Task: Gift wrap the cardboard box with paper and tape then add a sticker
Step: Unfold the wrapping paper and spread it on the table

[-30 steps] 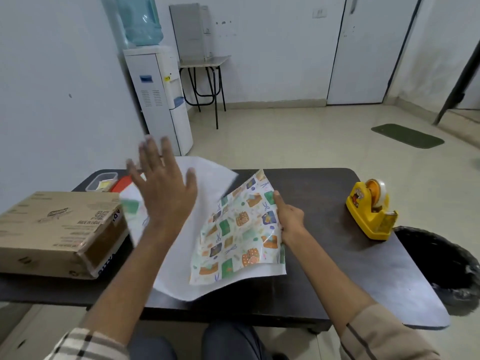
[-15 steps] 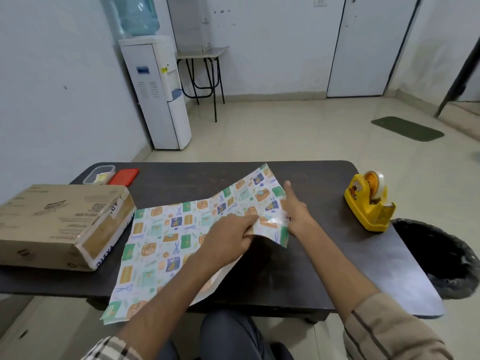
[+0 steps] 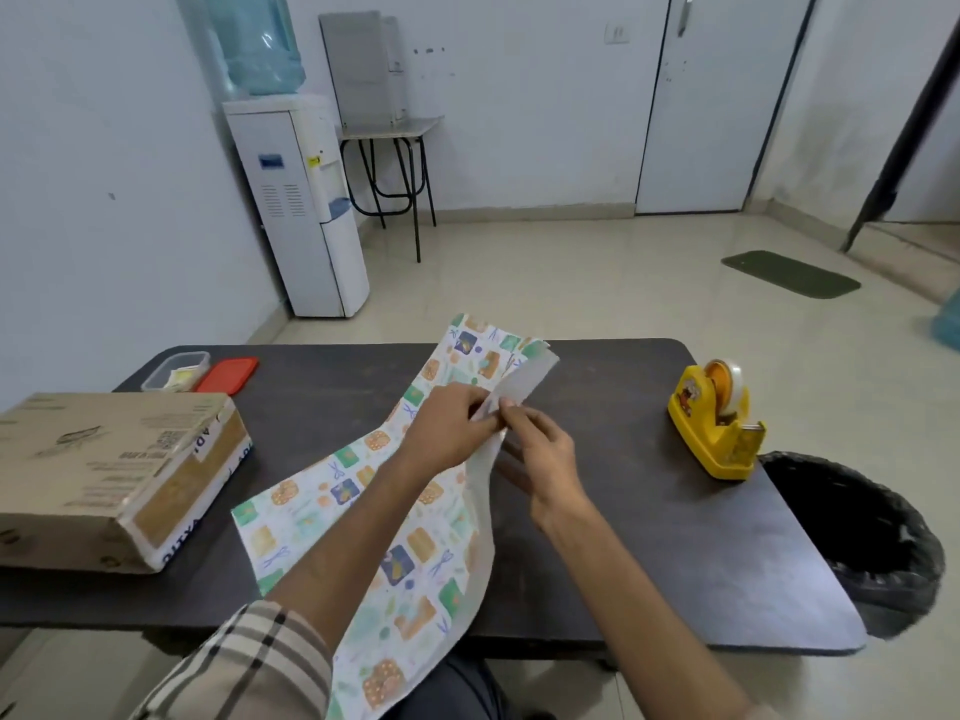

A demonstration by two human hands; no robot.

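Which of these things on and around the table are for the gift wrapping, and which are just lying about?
For the job: wrapping paper, pinched by the left hand and right hand; cardboard box; yellow tape dispenser.

Just lying about: clear container (contents unclear), red lid, black bin, water dispenser, green mat.

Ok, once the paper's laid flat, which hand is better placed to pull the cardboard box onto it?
Left, probably. The cardboard box sits at the left end of the table, nearer the left hand; the right hand would have to cross the wrapping paper. Both hands pinch the paper now.
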